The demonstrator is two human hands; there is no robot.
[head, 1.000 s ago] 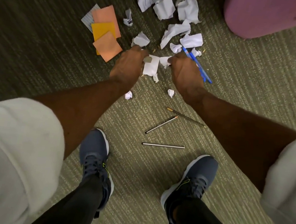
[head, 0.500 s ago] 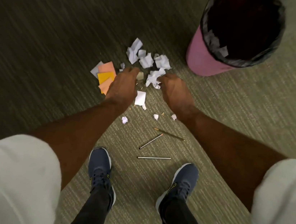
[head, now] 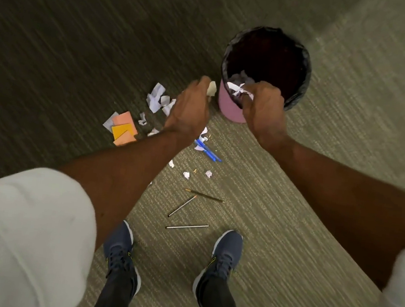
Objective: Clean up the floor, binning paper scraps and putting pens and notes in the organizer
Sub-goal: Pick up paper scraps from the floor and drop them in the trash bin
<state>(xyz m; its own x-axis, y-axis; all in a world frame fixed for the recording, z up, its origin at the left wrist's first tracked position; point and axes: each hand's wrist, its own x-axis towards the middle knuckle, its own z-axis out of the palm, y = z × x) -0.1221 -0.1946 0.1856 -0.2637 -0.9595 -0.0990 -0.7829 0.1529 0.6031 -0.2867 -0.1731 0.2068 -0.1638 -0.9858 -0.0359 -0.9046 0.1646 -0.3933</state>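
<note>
Head view, looking down at a carpeted floor (head: 316,220); right hand (head: 264,107), at upper centre of the frame, has its fingers curled tight around crumpled white paper scraps (head: 238,89) and is seen against the near rim of the pink bin (head: 228,107), which carries a black liner (head: 300,89); left hand (head: 191,110), just left of the bin, is closed on a small pale scrap (head: 212,89) that shows at its fingertips; loose white scraps (head: 158,97) lie on the floor left of this hand; orange and yellow sticky notes (head: 123,130) lie overlapped at centre left; blue pens (head: 208,150) lie below the left wrist; three thin pens (head: 188,210) lie apart at lower centre, above two dark blue shoes (head: 224,256); white sleeves (head: 18,232) fill the lower corners
</note>
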